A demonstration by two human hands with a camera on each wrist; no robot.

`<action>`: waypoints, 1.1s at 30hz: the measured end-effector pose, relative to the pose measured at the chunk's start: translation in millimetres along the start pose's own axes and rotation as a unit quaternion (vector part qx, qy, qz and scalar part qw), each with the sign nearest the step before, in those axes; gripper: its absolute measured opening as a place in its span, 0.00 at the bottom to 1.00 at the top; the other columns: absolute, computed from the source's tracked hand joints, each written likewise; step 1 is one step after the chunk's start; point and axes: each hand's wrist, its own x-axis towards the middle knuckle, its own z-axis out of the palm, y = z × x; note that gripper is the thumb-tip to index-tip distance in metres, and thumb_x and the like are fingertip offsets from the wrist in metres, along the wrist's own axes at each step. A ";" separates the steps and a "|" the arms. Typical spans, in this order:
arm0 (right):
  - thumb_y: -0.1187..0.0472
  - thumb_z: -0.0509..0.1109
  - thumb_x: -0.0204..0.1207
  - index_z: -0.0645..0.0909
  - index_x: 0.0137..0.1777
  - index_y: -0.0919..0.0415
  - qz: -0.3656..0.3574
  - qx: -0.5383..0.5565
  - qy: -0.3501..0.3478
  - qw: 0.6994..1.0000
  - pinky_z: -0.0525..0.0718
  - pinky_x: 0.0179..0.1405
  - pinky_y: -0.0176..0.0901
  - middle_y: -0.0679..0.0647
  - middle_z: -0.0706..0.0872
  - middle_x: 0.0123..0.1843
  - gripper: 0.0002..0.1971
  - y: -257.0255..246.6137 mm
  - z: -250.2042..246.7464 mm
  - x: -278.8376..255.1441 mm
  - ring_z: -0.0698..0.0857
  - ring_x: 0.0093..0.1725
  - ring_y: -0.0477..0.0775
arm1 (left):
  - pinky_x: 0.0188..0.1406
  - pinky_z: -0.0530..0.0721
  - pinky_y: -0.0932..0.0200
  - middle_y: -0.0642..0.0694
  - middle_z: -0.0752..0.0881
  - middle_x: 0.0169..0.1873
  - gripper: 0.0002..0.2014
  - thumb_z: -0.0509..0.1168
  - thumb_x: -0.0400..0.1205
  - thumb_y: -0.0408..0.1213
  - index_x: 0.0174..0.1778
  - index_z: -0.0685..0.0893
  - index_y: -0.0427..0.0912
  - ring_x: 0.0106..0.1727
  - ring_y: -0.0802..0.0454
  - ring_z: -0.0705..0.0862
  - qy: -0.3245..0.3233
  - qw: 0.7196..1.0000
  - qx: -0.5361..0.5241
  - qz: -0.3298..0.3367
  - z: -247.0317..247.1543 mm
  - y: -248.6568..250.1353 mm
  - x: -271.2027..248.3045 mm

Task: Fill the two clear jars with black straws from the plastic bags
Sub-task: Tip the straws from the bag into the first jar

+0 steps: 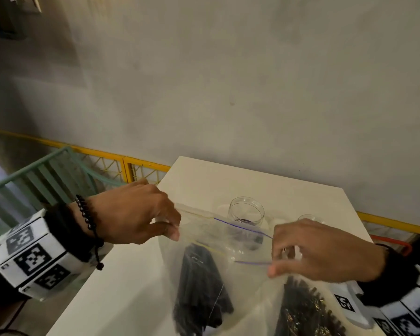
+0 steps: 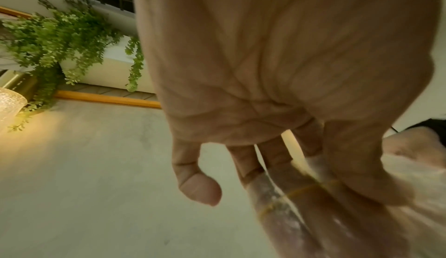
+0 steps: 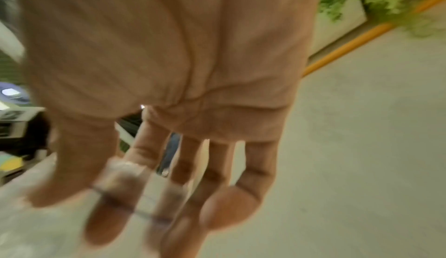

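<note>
Jars (image 1: 246,210) blur behind bag (image 1: 228,238) pinched by both hands.

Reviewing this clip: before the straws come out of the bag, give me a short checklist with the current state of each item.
1. Left hand pinches the bag's top edge: ok.
2. Right hand pinches the opposite end of the top edge: ok.
3. Zip bag mouth open: ok, the two zip strips are apart in the head view.
4. Black straws inside the held bag: ok.
5. Clear jar upright, uncapped: ok.
6. Second jar ready: cannot tell, mostly hidden behind the right hand.
</note>
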 end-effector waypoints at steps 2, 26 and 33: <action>0.33 0.70 0.71 0.87 0.42 0.46 -0.034 0.080 0.142 0.986 0.79 0.43 0.32 0.38 0.86 0.47 0.17 9.9 5.4 3.5 0.86 0.46 0.42 | 0.49 0.78 0.69 0.62 0.91 0.36 0.21 0.53 0.80 0.67 0.50 0.86 0.61 0.40 0.64 0.87 -0.013 0.999 -0.040 -0.011 -2.7 3.3 1.3; 0.48 0.95 0.33 0.72 0.77 0.55 0.090 0.869 0.153 0.462 0.81 0.60 0.76 0.61 0.83 0.73 0.65 -33.4 138.1 73.4 0.80 0.72 0.68 | 0.11 0.80 0.56 0.52 0.89 0.23 0.13 0.61 0.87 0.44 0.64 0.87 0.57 0.10 0.58 0.73 0.199 0.941 -0.274 -0.023 -72.3 63.8 80.7; 0.59 0.92 0.53 0.71 0.80 0.59 -0.031 0.891 0.190 0.410 0.78 0.67 0.76 0.67 0.79 0.76 0.53 -31.5 113.4 79.4 0.78 0.74 0.75 | 0.36 0.90 0.55 0.54 0.93 0.36 0.19 0.66 0.83 0.53 0.68 0.82 0.52 0.28 0.56 0.90 0.299 0.941 -0.157 -0.036 -99.0 64.0 57.2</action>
